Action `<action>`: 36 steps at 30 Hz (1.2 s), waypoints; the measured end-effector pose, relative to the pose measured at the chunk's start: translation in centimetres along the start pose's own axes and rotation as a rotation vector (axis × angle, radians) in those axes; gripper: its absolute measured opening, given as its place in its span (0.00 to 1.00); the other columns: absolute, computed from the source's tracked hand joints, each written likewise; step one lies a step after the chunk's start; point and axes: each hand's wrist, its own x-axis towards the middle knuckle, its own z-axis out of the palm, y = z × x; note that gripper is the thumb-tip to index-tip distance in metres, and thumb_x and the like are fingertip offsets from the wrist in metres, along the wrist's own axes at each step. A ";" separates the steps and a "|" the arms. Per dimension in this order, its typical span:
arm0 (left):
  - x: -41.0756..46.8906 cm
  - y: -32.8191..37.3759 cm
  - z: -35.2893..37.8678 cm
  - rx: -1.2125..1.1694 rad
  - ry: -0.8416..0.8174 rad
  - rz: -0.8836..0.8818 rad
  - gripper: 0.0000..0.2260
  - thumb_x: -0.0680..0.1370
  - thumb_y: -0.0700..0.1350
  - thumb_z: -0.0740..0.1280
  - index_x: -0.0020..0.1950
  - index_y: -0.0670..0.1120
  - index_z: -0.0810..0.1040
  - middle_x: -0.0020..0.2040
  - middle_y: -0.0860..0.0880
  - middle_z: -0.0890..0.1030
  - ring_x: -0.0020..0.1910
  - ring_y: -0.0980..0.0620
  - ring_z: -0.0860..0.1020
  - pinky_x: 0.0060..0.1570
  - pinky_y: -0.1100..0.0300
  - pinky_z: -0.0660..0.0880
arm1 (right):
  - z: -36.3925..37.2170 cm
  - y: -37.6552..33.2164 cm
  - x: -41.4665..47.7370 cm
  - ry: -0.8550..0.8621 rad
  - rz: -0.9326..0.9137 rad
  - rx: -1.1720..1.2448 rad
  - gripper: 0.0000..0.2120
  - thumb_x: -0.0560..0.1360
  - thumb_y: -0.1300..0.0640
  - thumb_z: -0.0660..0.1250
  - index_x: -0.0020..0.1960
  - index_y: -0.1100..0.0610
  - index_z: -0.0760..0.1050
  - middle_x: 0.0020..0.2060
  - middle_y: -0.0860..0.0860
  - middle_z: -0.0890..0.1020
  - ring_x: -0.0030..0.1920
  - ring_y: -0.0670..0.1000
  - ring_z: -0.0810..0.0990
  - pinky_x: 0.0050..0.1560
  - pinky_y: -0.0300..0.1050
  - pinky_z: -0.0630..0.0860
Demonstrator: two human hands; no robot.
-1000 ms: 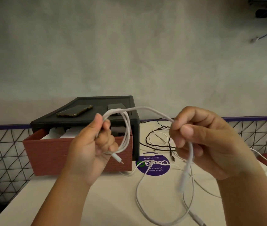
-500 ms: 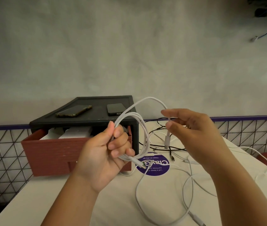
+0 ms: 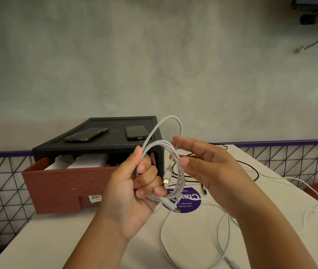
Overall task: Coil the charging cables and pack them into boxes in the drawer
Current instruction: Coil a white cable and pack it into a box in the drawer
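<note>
Pale grey wall backs a white desk point(image 3: 76, 239), where a black plastic drawer unit point(image 3: 96, 144) stands with its red-brown drawer point(image 3: 63, 187) pulled out. Above the desk, just right of the drawer front, the left hand point(image 3: 133, 191) grips a white charging cable point(image 3: 159, 142) wound into several loops, fingers curled round the bundle. Right beside the coil, the right hand point(image 3: 208, 171) is relaxed, fingers spread

Bare table point(image 3: 57, 239) at the near left, in front of the pulled-out red drawer point(image 3: 63, 187), gives open passage. Right of the drawer, loose white cables point(image 3: 161, 237) and a black cable point(image 3: 257, 172) sprawl across it. 2 phones point(image 3: 86, 134) occupy the black cabinet point(image 3: 100, 145) top.
</note>
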 end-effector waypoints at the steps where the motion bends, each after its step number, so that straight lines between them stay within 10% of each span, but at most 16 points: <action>1: 0.0 -0.1 0.1 0.022 0.019 0.012 0.17 0.71 0.54 0.61 0.25 0.47 0.65 0.19 0.54 0.57 0.17 0.59 0.57 0.21 0.66 0.65 | 0.0 0.1 0.0 -0.008 -0.009 0.022 0.21 0.64 0.54 0.69 0.57 0.49 0.78 0.50 0.45 0.84 0.52 0.47 0.82 0.64 0.53 0.71; 11: -0.3 -1.3 1.0 0.252 0.161 0.151 0.16 0.67 0.53 0.63 0.23 0.48 0.63 0.19 0.54 0.56 0.16 0.58 0.56 0.21 0.65 0.62 | 2.3 0.5 0.5 0.130 0.075 0.025 0.13 0.68 0.64 0.72 0.41 0.59 0.68 0.27 0.49 0.73 0.28 0.45 0.72 0.31 0.38 0.72; 20: 0.1 -0.6 0.1 0.425 0.287 0.365 0.16 0.66 0.52 0.65 0.23 0.50 0.62 0.21 0.53 0.56 0.21 0.56 0.55 0.24 0.61 0.61 | 3.4 1.3 0.4 0.100 0.196 -0.508 0.11 0.70 0.52 0.70 0.41 0.51 0.67 0.31 0.46 0.75 0.31 0.46 0.74 0.35 0.43 0.73; 29: 1.0 0.5 -1.8 0.368 0.473 0.479 0.21 0.77 0.44 0.63 0.24 0.48 0.62 0.20 0.53 0.58 0.21 0.56 0.57 0.23 0.63 0.63 | 3.1 -1.0 -0.9 -0.261 0.185 -0.533 0.29 0.75 0.55 0.67 0.70 0.40 0.59 0.23 0.45 0.75 0.20 0.40 0.70 0.24 0.31 0.66; 36: 1.2 2.2 -3.1 0.197 0.461 0.461 0.19 0.78 0.46 0.61 0.28 0.48 0.61 0.19 0.55 0.57 0.18 0.58 0.56 0.20 0.67 0.61 | 0.1 -2.2 -1.5 -0.314 0.024 -0.359 0.21 0.75 0.62 0.65 0.60 0.40 0.69 0.20 0.47 0.72 0.23 0.42 0.66 0.27 0.33 0.64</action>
